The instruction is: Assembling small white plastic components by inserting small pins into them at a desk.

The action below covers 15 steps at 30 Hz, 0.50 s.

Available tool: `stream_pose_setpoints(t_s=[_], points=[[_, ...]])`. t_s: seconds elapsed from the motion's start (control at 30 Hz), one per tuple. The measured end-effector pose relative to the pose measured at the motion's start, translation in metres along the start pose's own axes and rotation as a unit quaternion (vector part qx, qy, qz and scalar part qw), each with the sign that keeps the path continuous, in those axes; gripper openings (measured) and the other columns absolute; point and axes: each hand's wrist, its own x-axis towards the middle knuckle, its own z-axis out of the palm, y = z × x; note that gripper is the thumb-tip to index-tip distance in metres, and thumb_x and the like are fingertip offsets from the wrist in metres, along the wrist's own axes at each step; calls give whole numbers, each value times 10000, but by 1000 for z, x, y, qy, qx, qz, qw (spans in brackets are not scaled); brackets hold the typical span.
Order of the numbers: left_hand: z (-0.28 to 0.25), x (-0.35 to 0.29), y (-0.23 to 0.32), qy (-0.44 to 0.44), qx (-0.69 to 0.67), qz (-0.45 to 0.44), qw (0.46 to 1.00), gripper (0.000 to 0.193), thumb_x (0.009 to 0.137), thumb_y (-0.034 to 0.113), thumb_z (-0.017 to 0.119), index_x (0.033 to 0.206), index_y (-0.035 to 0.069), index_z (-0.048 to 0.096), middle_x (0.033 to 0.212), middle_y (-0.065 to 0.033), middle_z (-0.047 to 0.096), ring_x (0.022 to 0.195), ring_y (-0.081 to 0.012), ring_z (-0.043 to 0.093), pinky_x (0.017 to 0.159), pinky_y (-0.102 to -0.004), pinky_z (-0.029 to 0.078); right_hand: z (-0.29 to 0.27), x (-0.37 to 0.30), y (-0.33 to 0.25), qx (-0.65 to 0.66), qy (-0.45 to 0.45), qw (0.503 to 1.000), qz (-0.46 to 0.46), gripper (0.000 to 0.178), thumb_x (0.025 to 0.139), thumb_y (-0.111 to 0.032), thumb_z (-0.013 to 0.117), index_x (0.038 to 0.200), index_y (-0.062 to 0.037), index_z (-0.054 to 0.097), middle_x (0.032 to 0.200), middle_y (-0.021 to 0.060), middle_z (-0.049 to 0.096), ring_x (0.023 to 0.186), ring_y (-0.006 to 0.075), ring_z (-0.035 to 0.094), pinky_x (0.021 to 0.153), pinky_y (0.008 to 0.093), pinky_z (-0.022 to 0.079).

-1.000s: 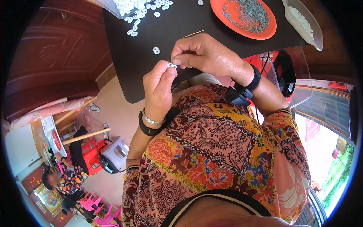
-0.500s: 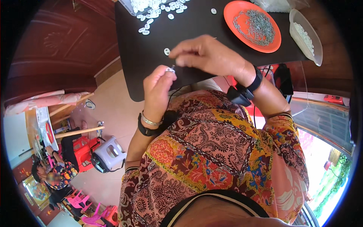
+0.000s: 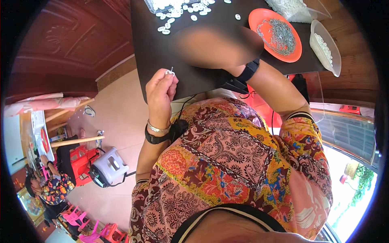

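My left hand (image 3: 160,89), over the near left part of the dark table (image 3: 148,52), is closed in a pinch. Between thumb and forefinger it grips a small white plastic piece (image 3: 169,73). A thin grey screw or nail (image 3: 172,69) stands up out of that piece. My right hand (image 3: 214,46) is farther off, above the middle of the table, apart from the left. It is smeared, so its fingers, and anything in them, do not show.
An orange plate (image 3: 254,18) bears a heap of grey screws or nails (image 3: 283,37). Right of it stands a pale tray (image 3: 337,69) with small white pieces. Loose white oval pieces (image 3: 166,32) lie near a clear box (image 3: 150,7). A plastic bag (image 3: 289,10) sits at the back.
My right hand has moved away from the left one, out over the table. The left hand keeps its grip and has shifted a little to the left. The view has shifted slightly.
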Motion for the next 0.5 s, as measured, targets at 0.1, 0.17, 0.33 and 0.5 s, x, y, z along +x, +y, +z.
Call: stream_pose_setpoints(t_s=[0.1, 0.17, 0.33, 0.5], points=[[-1, -2, 1, -3, 8, -5, 1000, 206, 900, 172, 504, 734, 54, 543, 561, 79, 368, 474, -7, 284, 420, -181, 185, -3, -3, 5, -18, -1, 1000, -14, 218, 769, -207, 653, 846, -3, 648, 736, 146, 648, 745, 290, 651, 668, 377, 508], [1, -2, 2, -1, 18, -7, 1000, 208, 900, 176, 505, 735, 54, 542, 564, 78, 372, 476, -7, 287, 420, -179, 186, -11, -11, 6, 410, -35, 906, 99, 216, 825, -194, 643, 926, -5, 664, 741, 67, 651, 699, 160, 630, 631, 290, 496], [14, -3, 10, -28, 36, -6, 999, 211, 906, 187, 501, 749, 53, 541, 575, 82, 379, 485, 2, 290, 427, -172, 188, -11, -35, -8, 669, -1, 728, 148, 204, 889, -195, 615, 977, -16, 657, 776, -2, 624, 670, 53, 545, 621, 195, 453], [26, -3, 15, -23, 51, 6, 998, 208, 910, 186, 497, 757, 53, 543, 590, 80, 397, 490, 5, 303, 432, -166, 197, -11, -45, -23, 713, 48, 682, 155, 175, 878, -157, 628, 978, -14, 648, 809, 1, 629, 692, 58, 547, 652, 201, 456]])
